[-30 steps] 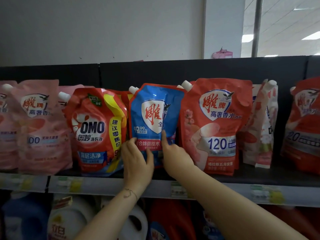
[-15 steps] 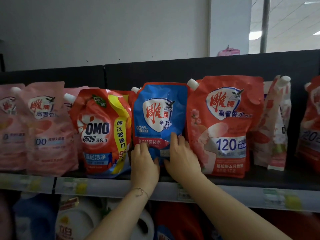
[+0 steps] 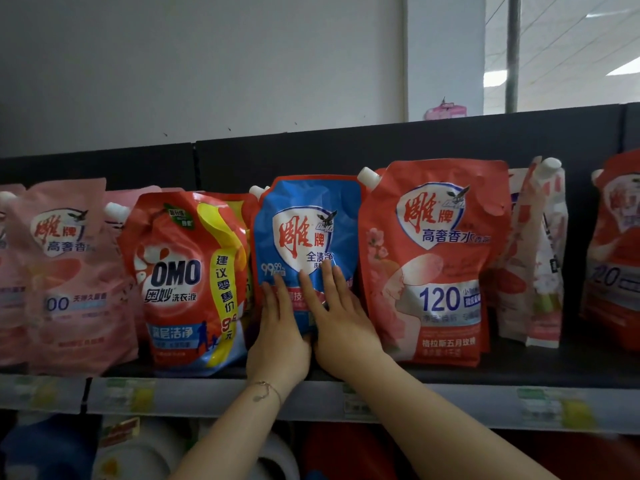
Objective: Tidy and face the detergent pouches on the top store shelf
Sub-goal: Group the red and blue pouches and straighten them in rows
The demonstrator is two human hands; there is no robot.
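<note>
The blue pouch (image 3: 308, 220) stands upright and facing out on the top shelf (image 3: 554, 370), between the red OMO pouch (image 3: 180, 271) on its left and a red pouch (image 3: 433, 258) on its right. Both hands lie flat against its lower front with straight fingers: the left hand (image 3: 277, 337) by its left edge, the right hand (image 3: 341, 327) just beside it, fingers slightly spread. A pink pouch (image 3: 65, 271) stands further left.

Blue pouch (image 3: 308, 230) upright, label facing front; red OMO pouch (image 3: 183, 282) just left of it, top crumpled; pale pink pouch (image 3: 65, 271) further left; red "120" pouch (image 3: 433, 261) just right of it, upright; white-and-red pouch (image 3: 535, 258) further right, turned edge-on.
</note>
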